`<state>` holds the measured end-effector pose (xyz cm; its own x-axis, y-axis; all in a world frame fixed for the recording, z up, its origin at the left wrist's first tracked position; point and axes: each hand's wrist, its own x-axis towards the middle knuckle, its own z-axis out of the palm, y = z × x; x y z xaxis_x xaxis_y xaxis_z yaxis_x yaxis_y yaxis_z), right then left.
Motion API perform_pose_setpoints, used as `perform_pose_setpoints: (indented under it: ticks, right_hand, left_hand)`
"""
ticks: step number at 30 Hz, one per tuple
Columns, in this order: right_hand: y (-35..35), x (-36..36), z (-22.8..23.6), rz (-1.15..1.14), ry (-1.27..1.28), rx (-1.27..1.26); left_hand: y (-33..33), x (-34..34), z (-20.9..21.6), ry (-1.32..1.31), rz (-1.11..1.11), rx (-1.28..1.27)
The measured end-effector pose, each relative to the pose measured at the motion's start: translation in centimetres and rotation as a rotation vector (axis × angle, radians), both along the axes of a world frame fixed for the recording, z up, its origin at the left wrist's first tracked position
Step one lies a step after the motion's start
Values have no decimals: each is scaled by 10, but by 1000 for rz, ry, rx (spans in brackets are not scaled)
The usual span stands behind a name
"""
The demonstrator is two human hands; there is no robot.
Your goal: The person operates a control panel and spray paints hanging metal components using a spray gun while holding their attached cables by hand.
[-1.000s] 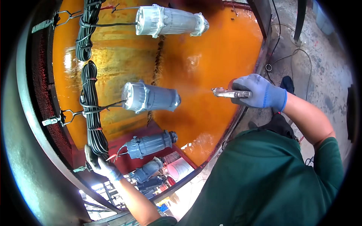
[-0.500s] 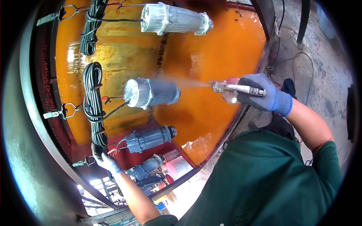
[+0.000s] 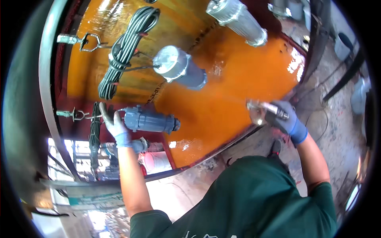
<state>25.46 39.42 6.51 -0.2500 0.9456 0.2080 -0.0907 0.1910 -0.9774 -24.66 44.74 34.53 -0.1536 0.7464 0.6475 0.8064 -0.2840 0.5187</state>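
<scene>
My right hand, in a grey-blue glove, is wrapped round a metal spray gun with a clear cup beneath it. Its nozzle points left toward a hanging pump coated pale silver at its cable end and blue-grey at the other; only a faint haze shows between them. On the left, my gloved left hand has its fingers stretched up and thumb apart, beside the cable end of a dark blue-grey pump. Whether it touches the hook line there I cannot tell. Above the silvery pump hangs a coiled black cable.
Another silvery pump hangs at the top. Behind the pumps is an orange-coated booth wall. Metal hooks hang along a curved rail at left. A pinkish-white bucket stands low; a hose crosses at right.
My view has turned, and the pumps sit at new angles. My left hand has come off the large cable coil and opened. The spray mist, dense before, has thinned.
</scene>
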Motion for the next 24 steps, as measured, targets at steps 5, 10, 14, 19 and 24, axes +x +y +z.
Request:
perform_pose_setpoints:
  ticks: [5, 10, 14, 19, 24]
  right_hand:
    - [-21, -63, -11, 71, -112, -40]
    - [-70, -106, -65, -132, -175, -379]
    - [-106, -117, -63, -268, -351, -432]
    - [-129, -178, -60, -130, -311, -496]
    - [-148, -214, -39, -207, -380, -618]
  left_hand:
    - [-112, -103, -153, -136, 172, -28]
    - [-299, -128, -334, -549, 344, -425]
    - [-417, -163, -384, -866, 671, -459]
    - [-608, -329, -394, -1003, 1010, 236]
    - [-645, -414, -277, -878, 925, 676]
